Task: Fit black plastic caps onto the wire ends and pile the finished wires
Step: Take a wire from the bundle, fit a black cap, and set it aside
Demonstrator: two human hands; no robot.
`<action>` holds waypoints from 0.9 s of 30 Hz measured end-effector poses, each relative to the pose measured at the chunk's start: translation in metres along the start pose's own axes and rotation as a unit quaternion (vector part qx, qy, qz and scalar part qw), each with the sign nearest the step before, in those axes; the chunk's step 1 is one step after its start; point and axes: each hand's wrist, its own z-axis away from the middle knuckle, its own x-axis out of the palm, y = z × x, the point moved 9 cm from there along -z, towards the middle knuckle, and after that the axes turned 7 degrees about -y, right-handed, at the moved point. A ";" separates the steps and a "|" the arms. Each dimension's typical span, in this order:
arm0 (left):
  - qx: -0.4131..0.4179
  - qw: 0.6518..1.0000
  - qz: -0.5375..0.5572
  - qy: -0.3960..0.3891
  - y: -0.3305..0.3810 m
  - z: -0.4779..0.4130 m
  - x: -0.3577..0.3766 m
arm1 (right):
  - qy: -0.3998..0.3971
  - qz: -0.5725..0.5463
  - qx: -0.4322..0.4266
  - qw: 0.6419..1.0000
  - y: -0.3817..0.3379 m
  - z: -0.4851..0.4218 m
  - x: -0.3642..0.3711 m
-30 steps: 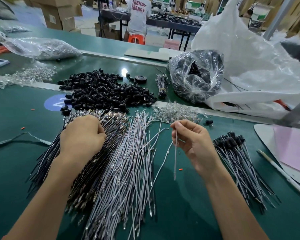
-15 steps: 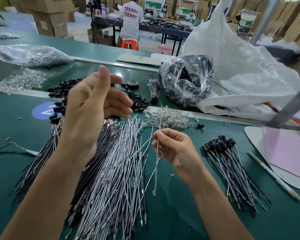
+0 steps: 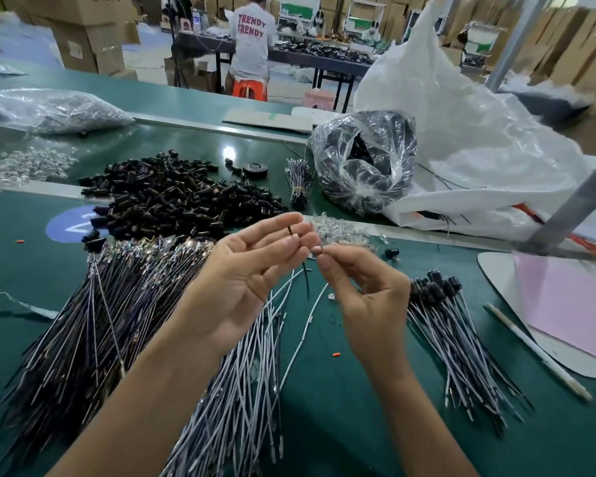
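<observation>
Left hand mid-frame, palm up, a thin dark wire nipped between near-straight fingers. Right hand pinches a pale wire just under its tip. No cap in either hand that I can see. The risk: these slick, springy strands could slip or splay as the tips come together, and a bent end would likely jam in a cap. Glossy, stubby black caps heaped upper left; capped wires fan out at right on the green desk.

Glossy plastic caps (matt table)
</observation>
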 end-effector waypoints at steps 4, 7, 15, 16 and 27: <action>-0.024 0.996 0.084 0.024 -0.014 -0.002 0.001 | -0.026 -0.064 0.050 0.996 0.008 0.006 0.013; -0.043 0.991 0.125 0.029 -0.022 -0.001 0.004 | -0.031 -0.091 0.053 0.994 0.006 0.006 0.018; -0.047 0.992 -0.114 -0.009 0.010 -0.011 -0.014 | 0.014 -0.115 0.079 0.990 0.014 0.002 -0.003; -0.036 0.970 -0.240 0.034 0.023 -0.017 -0.030 | 0.030 -0.109 0.081 0.990 0.016 0.001 -0.009; -0.052 0.472 -0.862 0.178 0.063 -0.094 -0.114 | 0.050 0.019 0.093 0.994 0.029 -0.002 -0.020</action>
